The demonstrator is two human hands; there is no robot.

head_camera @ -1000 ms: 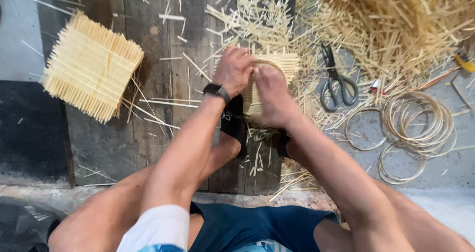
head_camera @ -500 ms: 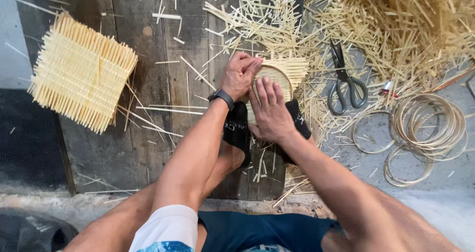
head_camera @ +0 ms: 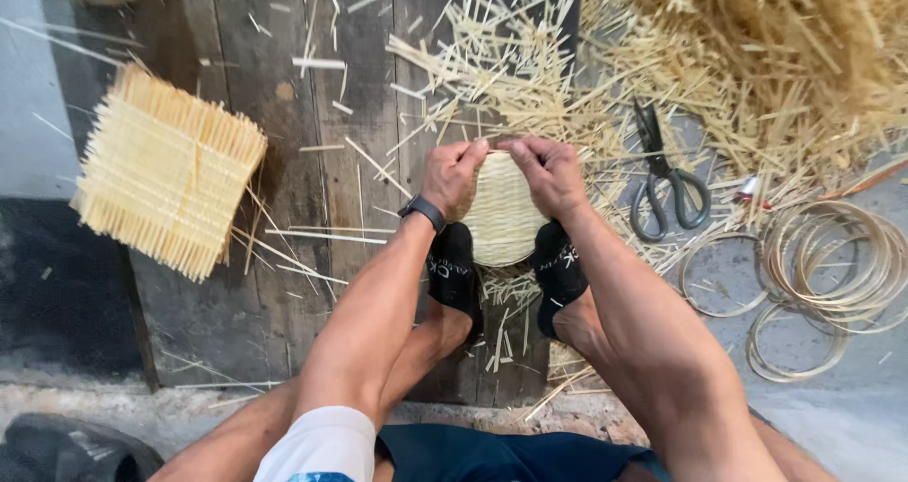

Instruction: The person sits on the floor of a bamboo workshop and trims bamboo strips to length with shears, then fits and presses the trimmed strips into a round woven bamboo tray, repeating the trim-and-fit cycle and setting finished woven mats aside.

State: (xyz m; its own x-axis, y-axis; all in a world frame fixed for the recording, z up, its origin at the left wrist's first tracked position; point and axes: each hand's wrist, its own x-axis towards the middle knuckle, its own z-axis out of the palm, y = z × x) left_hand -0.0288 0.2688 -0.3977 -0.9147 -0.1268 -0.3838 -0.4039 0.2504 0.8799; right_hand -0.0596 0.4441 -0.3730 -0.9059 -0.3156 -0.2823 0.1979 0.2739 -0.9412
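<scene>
A: Hands, status? 
B: The left hand point(head_camera: 452, 175) and right hand point(head_camera: 549, 172) are both curling closed over the top edge of a woven bamboo disc point(head_camera: 501, 219), fingers pinching its rim from either side, thumbs nearly meeting at the top.

A: Position of the disc? 
B: It is standing roughly on edge between the two hands, its lower part resting between the black-socked feet point(head_camera: 454, 274), on the dark wooden floor planks point(head_camera: 284, 113).

A: Material, shape? 
B: Pale, flat strips, tightly woven in fine horizontal rows; outline rounded, slightly taller than wide, long axis pointing away from the person.

A: Surroundings? 
B: Black-handled scissors point(head_camera: 662, 179) are lying just right of the right hand, blades pointing away. Thin bamboo rings point(head_camera: 832, 255) are lying in overlapping loops farther right. A loose heap of bamboo splints point(head_camera: 757, 56) is spreading behind the hands, with stray slivers underfoot. A square woven mat point(head_camera: 165, 184) with fringed edges is lying well apart to the left. Nothing is blocking the hands.
</scene>
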